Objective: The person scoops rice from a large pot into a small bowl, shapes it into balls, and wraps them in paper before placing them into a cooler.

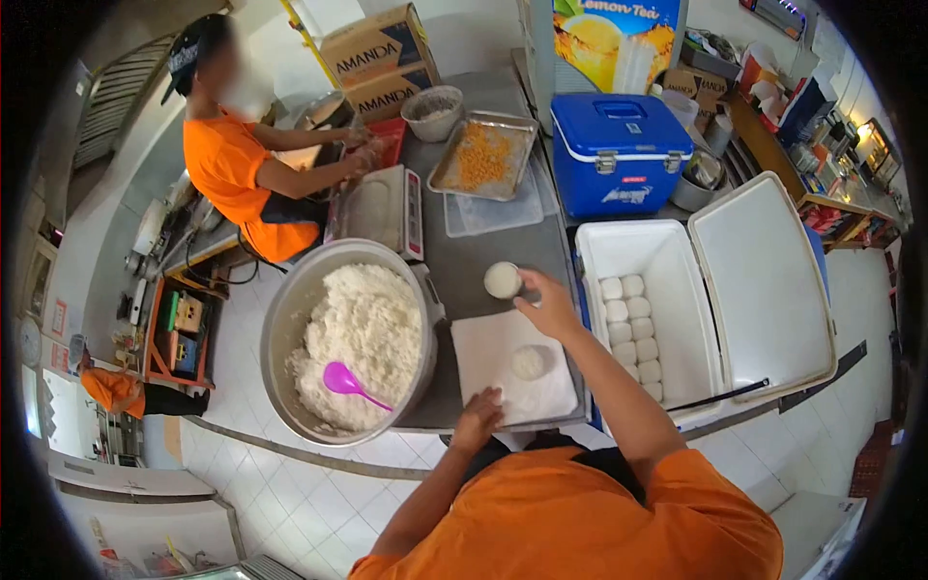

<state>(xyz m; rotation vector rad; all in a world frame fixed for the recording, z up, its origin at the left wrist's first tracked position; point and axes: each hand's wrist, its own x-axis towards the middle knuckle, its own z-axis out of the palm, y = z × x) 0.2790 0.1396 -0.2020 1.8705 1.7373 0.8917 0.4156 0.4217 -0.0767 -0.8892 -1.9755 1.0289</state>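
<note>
My right hand (pixel 549 305) grips a small round cup (pixel 502 280) by its side, above the grey table; its inside looks pale. A molded mound of white rice (pixel 528 362) rests on a stack of white paper sheets (pixel 480 346). My left hand (pixel 478 420) is at the near left edge of the paper, fingers closed at its border. Left of the paper stands a large metal pot (pixel 274 353) of cooked rice (pixel 362 329), with a purple spoon (pixel 350 381) lying on the rice.
An open white cooler (pixel 710 372) at right holds several wrapped round portions (pixel 619 311). Behind are a blue cooler (pixel 619 155), a metal tray (pixel 527 159) of orange bits, a bowl (pixel 432 114) and a scale (pixel 412 217). A co-worker (pixel 222 164) in orange works across the table.
</note>
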